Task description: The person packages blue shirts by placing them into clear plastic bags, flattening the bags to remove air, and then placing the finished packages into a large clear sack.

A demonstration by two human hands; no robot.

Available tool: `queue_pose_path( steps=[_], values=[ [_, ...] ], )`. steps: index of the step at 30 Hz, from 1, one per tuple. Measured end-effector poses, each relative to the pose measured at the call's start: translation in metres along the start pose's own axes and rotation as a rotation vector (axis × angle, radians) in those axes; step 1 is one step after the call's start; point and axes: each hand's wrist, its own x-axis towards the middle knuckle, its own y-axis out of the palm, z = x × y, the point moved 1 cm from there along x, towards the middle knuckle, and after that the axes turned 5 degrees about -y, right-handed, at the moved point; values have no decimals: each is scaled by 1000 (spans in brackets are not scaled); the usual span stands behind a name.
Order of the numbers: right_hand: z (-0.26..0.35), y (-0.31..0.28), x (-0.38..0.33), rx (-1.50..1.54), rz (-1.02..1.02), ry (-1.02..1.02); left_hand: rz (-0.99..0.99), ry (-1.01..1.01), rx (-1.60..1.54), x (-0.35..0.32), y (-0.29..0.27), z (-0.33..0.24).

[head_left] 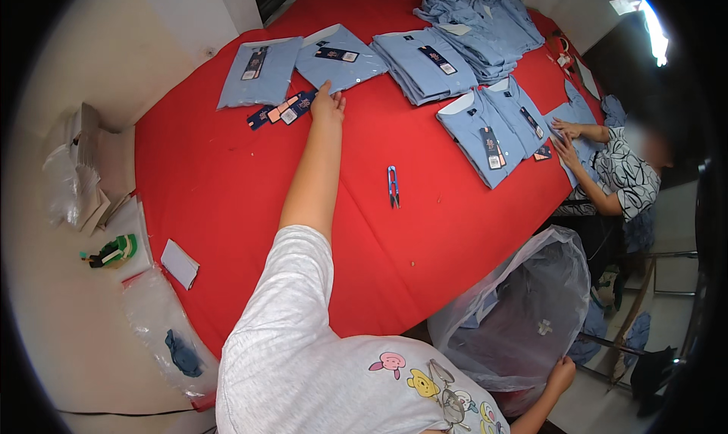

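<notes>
My left hand [327, 104] reaches far across the red table [227, 183], its fingers resting flat on the near edge of a folded light-blue shirt in a clear sleeve [341, 58]. Dark blue and orange hang tags [284, 109] lie just left of that hand. A second bagged shirt [260, 71] lies further left. My right hand [561, 375] is down at the lower right, off the table, gripping the rim of a large clear plastic bag [523, 305] that holds blue garments.
Small thread snips [393, 185] lie mid-table. Folded blue shirts are stacked at the far side [425, 64] and piled behind [481, 20]. A co-worker's hands [565, 138] press on shirts at the right. At the left are a white card [180, 263] and clear bags [163, 328].
</notes>
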Motion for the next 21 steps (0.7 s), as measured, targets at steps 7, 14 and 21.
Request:
queue_pose_path(
  steps=[7,14,21],
  values=[
    [13,-2,9,-6,-29,-60,166,82,93,21,17,-31],
    [-3,5,13,73,-68,-79,502,237,124,-130,36,-33],
    [-15,20,33,160,-81,-125,822,94,519,-391,38,-8]
  ],
)
